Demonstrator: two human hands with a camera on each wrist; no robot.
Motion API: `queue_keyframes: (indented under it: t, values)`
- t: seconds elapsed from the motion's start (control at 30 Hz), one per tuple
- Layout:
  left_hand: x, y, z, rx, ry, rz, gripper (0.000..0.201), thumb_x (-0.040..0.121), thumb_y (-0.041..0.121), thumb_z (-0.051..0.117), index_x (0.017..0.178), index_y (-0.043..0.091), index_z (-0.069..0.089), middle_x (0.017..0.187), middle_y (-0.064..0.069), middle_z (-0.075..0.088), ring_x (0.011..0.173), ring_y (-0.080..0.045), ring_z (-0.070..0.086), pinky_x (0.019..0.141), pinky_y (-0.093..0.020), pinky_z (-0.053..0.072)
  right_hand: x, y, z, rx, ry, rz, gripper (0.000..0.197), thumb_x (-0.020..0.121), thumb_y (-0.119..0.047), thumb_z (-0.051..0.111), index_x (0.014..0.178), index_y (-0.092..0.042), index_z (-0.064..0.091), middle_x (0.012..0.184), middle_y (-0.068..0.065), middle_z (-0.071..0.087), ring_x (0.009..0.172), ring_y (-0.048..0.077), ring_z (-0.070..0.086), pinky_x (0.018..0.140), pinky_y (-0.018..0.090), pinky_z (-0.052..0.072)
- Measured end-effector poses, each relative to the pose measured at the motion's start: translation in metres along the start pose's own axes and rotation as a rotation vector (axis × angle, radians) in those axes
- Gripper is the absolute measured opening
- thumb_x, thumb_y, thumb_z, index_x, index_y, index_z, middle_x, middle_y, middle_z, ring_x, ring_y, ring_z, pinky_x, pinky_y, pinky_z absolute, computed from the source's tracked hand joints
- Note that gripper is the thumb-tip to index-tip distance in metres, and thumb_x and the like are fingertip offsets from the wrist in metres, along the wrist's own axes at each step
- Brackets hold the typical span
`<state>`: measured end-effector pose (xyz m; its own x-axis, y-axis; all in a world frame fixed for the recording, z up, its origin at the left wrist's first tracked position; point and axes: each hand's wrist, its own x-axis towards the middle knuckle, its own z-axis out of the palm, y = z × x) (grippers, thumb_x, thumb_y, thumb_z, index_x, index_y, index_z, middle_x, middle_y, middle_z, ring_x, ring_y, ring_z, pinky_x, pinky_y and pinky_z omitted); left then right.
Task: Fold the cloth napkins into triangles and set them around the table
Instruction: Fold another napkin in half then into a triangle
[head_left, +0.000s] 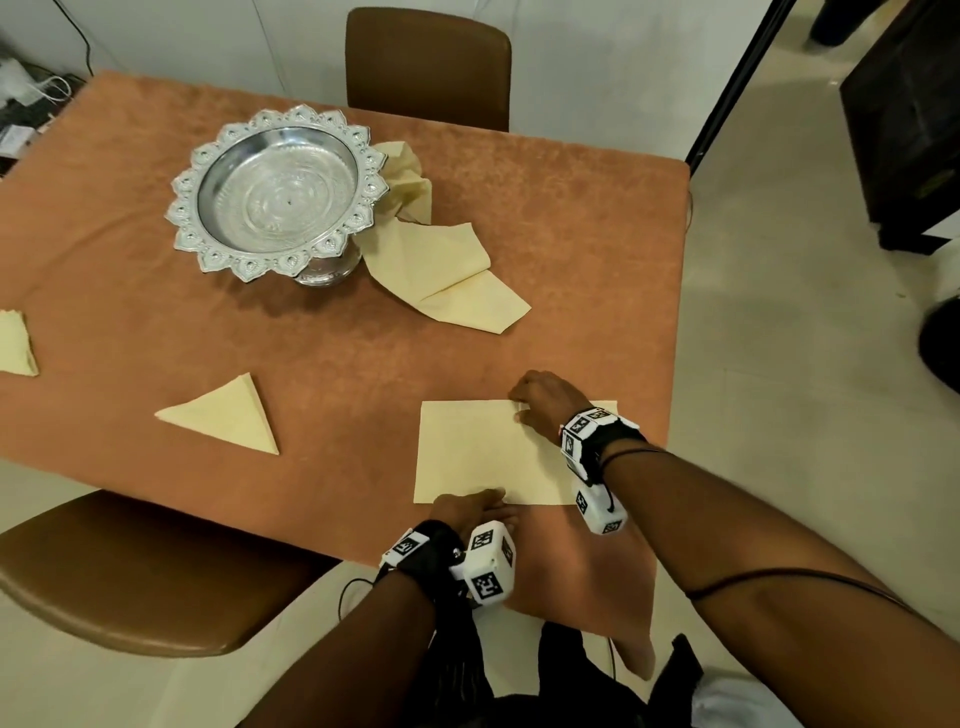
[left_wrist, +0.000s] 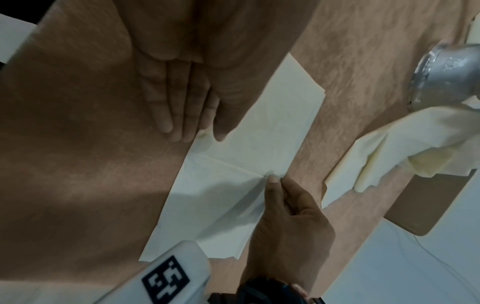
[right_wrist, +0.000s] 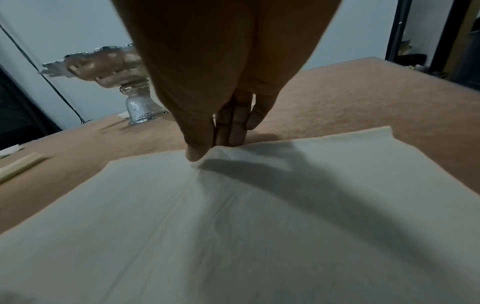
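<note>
A cream napkin (head_left: 478, 452), folded to a rectangle, lies flat on the orange tablecloth near the table's front right. My right hand (head_left: 524, 408) is at its far edge, where thumb and fingers pinch the cloth and lift a small peak (right_wrist: 207, 153). My left hand (head_left: 480, 500) lies flat at the near edge with straight fingers (left_wrist: 166, 121) on the tablecloth and the thumb on the napkin (left_wrist: 233, 148). A crease runs across the napkin (right_wrist: 233, 226) between the two hands. In the left wrist view the right hand (left_wrist: 272, 179) shows from the opposite side.
Two folded triangles lie at left: one (head_left: 223, 415) near the front, one (head_left: 15, 343) at the edge. Loose cream napkins (head_left: 441, 265) are heaped beside a silver pedestal tray (head_left: 182, 213). Brown chairs stand at the far side (head_left: 426, 62) and front left (head_left: 130, 582).
</note>
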<state>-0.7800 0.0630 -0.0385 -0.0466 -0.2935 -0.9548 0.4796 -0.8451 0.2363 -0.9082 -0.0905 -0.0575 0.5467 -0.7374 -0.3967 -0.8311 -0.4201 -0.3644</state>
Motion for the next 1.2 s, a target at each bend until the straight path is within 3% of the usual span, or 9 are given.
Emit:
queue_keyframes:
  t: [0.1, 0.27, 0.37, 0.5, 0.6, 0.77, 0.9, 1.03, 1.2]
  values:
    - [0.005, -0.003, 0.000, -0.024, -0.016, -0.008, 0.017, 0.097, 0.009, 0.053, 0.081, 0.004, 0.056, 0.057, -0.015, 0.068, 0.043, -0.022, 0.064, 0.050, -0.028, 0.053, 0.003, -0.001, 0.002, 0.015, 0.001, 0.040, 0.035, 0.087, -0.026, 0.072, 0.118, -0.013, 0.063, 0.121, 0.010, 0.060, 0.116, 0.030, 0.053, 0.092, 0.036, 0.046]
    - [0.005, -0.007, 0.007, -0.035, -0.013, 0.011, 0.017, 0.093, 0.011, 0.061, 0.080, 0.002, 0.061, 0.059, -0.013, 0.069, 0.044, -0.021, 0.064, 0.045, -0.025, 0.054, 0.007, 0.000, 0.002, 0.045, -0.024, 0.080, 0.014, 0.082, -0.025, 0.075, 0.092, -0.017, 0.069, 0.108, 0.009, 0.065, 0.101, 0.031, 0.062, 0.078, 0.030, 0.047]
    - [0.006, -0.010, 0.011, -0.070, -0.024, 0.004, 0.022, 0.099, 0.014, 0.049, 0.081, 0.006, 0.058, 0.058, -0.010, 0.067, 0.047, -0.021, 0.064, 0.047, -0.024, 0.052, 0.004, 0.001, 0.000, 0.087, -0.031, 0.066, 0.010, 0.082, -0.024, 0.073, 0.078, -0.021, 0.064, 0.098, 0.007, 0.067, 0.094, 0.028, 0.062, 0.072, 0.026, 0.044]
    - [0.006, -0.014, 0.012, -0.082, -0.003, 0.009, 0.023, 0.100, 0.016, 0.047, 0.083, 0.007, 0.059, 0.072, -0.013, 0.063, 0.062, -0.027, 0.058, 0.059, -0.032, 0.049, -0.001, 0.006, -0.005, 0.169, -0.040, 0.083, 0.013, 0.083, -0.024, 0.072, 0.091, -0.020, 0.063, 0.100, 0.006, 0.068, 0.095, 0.029, 0.063, 0.076, 0.029, 0.046]
    - [0.007, -0.012, 0.013, -0.039, 0.004, 0.031, 0.019, 0.097, 0.014, 0.057, 0.081, 0.006, 0.063, 0.059, -0.011, 0.067, 0.046, -0.023, 0.063, 0.048, -0.026, 0.052, -0.003, 0.009, -0.005, 0.157, -0.045, 0.103, 0.035, 0.082, -0.028, 0.075, 0.114, -0.019, 0.063, 0.114, 0.008, 0.067, 0.105, 0.029, 0.061, 0.086, 0.032, 0.047]
    - [0.009, -0.010, 0.012, 0.013, -0.013, 0.044, 0.014, 0.093, 0.011, 0.062, 0.080, 0.005, 0.062, 0.056, -0.010, 0.067, 0.042, -0.021, 0.062, 0.043, -0.024, 0.051, -0.002, 0.008, -0.004, 0.072, -0.103, 0.102, 0.048, 0.084, -0.032, 0.074, 0.127, -0.016, 0.061, 0.126, 0.010, 0.062, 0.118, 0.031, 0.056, 0.094, 0.032, 0.044]
    - [0.012, -0.012, 0.006, 0.015, -0.021, 0.019, 0.014, 0.097, 0.016, 0.056, 0.085, 0.010, 0.060, 0.058, -0.007, 0.068, 0.045, -0.018, 0.064, 0.044, -0.022, 0.051, -0.004, 0.007, -0.004, 0.072, -0.086, 0.110, 0.045, 0.085, -0.030, 0.071, 0.128, -0.017, 0.061, 0.128, 0.012, 0.059, 0.121, 0.033, 0.052, 0.098, 0.035, 0.044]
    - [0.012, -0.014, -0.001, 0.047, -0.005, 0.022, 0.010, 0.095, 0.018, 0.060, 0.088, 0.010, 0.063, 0.080, -0.010, 0.064, 0.062, -0.021, 0.061, 0.048, -0.025, 0.052, -0.008, 0.012, -0.004, 0.172, -0.073, 0.127, 0.045, 0.084, -0.030, 0.071, 0.127, -0.018, 0.060, 0.123, 0.010, 0.065, 0.113, 0.031, 0.058, 0.089, 0.031, 0.044]
    - [0.007, -0.013, -0.002, 0.059, -0.004, 0.115, 0.017, 0.090, 0.016, 0.067, 0.083, 0.004, 0.058, 0.075, -0.012, 0.060, 0.056, -0.020, 0.057, 0.054, -0.027, 0.050, -0.020, 0.019, -0.009, 0.415, 0.082, 0.128, 0.026, 0.081, -0.030, 0.075, 0.102, -0.016, 0.069, 0.102, 0.004, 0.071, 0.095, 0.026, 0.064, 0.081, 0.036, 0.050]
